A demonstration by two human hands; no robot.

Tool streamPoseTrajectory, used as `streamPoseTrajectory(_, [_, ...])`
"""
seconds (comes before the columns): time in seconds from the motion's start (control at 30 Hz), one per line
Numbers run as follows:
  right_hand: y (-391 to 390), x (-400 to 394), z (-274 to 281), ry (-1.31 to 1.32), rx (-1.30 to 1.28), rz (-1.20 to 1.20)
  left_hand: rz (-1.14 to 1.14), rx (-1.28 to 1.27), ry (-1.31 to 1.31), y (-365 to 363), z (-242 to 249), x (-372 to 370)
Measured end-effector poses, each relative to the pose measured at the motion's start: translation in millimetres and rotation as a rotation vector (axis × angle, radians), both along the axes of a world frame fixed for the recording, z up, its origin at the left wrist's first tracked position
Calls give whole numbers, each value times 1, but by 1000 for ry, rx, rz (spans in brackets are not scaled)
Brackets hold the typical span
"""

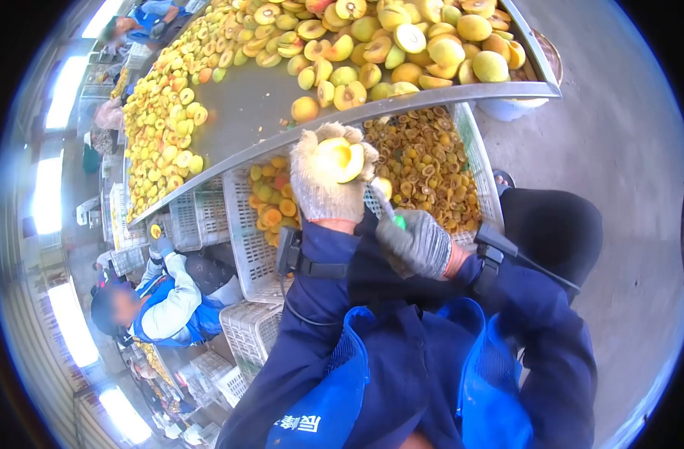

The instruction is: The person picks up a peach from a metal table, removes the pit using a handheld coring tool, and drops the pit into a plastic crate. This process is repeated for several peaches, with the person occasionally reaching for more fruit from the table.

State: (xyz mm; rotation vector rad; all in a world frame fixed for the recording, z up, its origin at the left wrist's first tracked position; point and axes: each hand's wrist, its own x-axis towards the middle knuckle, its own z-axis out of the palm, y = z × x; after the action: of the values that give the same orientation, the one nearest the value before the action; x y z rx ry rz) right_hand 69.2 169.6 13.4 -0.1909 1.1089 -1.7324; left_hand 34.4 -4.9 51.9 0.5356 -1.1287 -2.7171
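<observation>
Working in gloves, we held an opened yellow fruit (340, 159) upturned in our left hand (327, 179), its fingers curled around the rim and its cut face towards us. Our right hand (417, 243), closed in a fist, gripped a slim tool with a green handle (399, 221), its tip angled in just beside the fruit; whether the two touched, we could not tell.

The piece in our grasp was already cut open, though glare on its face kept us from seeing whether it was fully cleaned out. Just beyond our hands, the metal bench (245, 101) carried a broad spread of cut fruit (349, 95), many pieces split in half and some with dark centres showing. Rounder fruit that looked whole (490, 66) lay among them to the far right, so by our reading much on the bench remained unfinished.

Below the bench edge, a white crate (241, 224) left of our left hand contained orange-yellow fruit (271, 217), while a second crate (477, 150), beyond our right hand, was heaped with brownish pieces (424, 165), seemingly the sorted-out share. Farther to our left, a co-worker in a blue vest (162, 307) held up another yellow piece (156, 230).
</observation>
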Motion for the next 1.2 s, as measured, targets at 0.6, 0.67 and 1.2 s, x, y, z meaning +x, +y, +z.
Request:
streamPoseTrajectory(0.6, [-14, -38, -69, 746, 863, -246, -268, -2072, -182, -178, -60, -128])
streamPoseTrajectory(0.67, [-15, -41, -80, 816, 756, -409, -92, -1004, -347, -172, -48, -119])
streamPoseTrajectory(1.2, [0, -37, -95, 869, 1022, -64, -147, -410, -132, -44, 19, -11])
